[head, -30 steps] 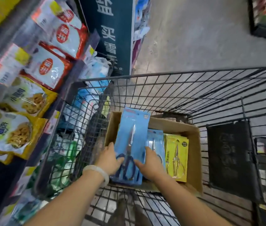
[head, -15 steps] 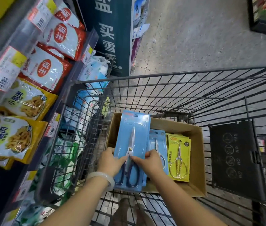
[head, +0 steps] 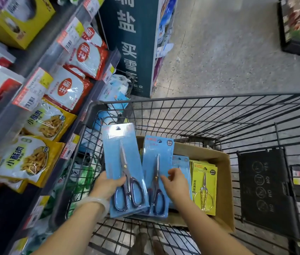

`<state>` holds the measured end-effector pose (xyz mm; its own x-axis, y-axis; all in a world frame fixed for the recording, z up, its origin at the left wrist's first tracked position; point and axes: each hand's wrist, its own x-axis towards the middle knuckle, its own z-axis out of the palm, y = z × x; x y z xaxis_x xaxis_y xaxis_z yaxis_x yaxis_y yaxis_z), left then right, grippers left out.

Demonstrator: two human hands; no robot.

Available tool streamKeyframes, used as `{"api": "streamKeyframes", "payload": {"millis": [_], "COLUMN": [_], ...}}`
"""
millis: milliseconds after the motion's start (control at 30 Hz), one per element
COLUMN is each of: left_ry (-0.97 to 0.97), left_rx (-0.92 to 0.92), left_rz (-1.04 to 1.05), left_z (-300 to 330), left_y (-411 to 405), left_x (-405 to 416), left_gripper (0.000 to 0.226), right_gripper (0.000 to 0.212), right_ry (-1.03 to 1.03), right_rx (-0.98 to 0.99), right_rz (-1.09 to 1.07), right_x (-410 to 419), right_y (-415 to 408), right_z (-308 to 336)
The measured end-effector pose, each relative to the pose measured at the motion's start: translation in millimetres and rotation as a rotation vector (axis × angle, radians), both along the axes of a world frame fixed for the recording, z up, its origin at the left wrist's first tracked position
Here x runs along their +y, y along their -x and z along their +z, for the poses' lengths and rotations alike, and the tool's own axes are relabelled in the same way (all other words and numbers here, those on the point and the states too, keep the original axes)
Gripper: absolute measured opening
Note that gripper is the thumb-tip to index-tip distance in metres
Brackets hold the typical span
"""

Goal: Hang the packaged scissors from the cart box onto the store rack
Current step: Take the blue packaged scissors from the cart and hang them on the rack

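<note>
My left hand (head: pixel 108 184) grips a blue scissors pack (head: pixel 122 162), raised above the left end of the cardboard box (head: pixel 222 181) in the wire cart (head: pixel 200 111). My right hand (head: pixel 175 184) pinches a second blue scissors pack (head: pixel 157 159), tilted up out of the box beside the first. More blue packs (head: pixel 181 161) and several yellow packs of scissors (head: pixel 203 188) lie in the box to the right. No hanging hook of the store rack is in view.
Shelves (head: pixel 40 70) of food bags with price tags run along the left, close to the cart's side. A dark sign panel (head: pixel 132 43) stands ahead. The cart's black child-seat flap (head: pixel 265 184) is at the right. Grey floor (head: pixel 219 52) lies beyond.
The single pack held by both hands has split into two: the left hand lifted one up and left, and the right hand now holds a second one beside it.
</note>
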<state>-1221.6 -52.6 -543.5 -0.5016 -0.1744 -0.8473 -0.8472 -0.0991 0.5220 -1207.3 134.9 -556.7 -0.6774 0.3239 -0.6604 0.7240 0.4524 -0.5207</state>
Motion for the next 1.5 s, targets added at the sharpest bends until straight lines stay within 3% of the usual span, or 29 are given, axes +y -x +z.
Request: {"api": "streamKeyframes", "payload": {"millis": [67,167,500,833,900,1000,1100,1233,1500], "left_ry": [0.037,0.085,0.030,0.064,0.072,0.081,0.041,0.029,0.090], "left_rx": [-0.014,-0.041,-0.044,0.022,0.047,0.093,0.169,0.265,0.445], "left_rz": [-0.027,-0.070,-0.060,-0.117,-0.132,-0.119,-0.063,0.007,0.299], "left_z": [-6,-15,-5,14,25,40,56,96,157], "left_y": [-2,-7,-18,-16,-16,-15,-20,-37,-145], "left_x": [-11,-20,-19,-25,-27,-30,-32,-31,-35], "left_gripper": [0.033,0.037,0.031,0.051,0.046,0.030,0.038,0.025,0.027], "right_gripper": [0.054,0.069,0.075,0.041,0.033,0.028,0.026,0.031,0.047], "right_ry": [-0.097,-0.068,-0.045,0.349,0.461,0.507,0.518,0.554,0.607], "right_rx": [-0.048,-0.135,-0.216,-0.120,-0.073,0.017,0.091,0.142,0.208], "right_rz": [0.010,0.043,-0.006,-0.311,-0.359,-0.221,-0.123,0.058,0.443], "right_x": [6,4,-7,-8,-4,4,12,16,-12], "right_y": [-5,-10,-16,-16,-13,-2,14,26,-10], "right_z": [-10,-22,-30,-13,-2,23,55,95,148]}}
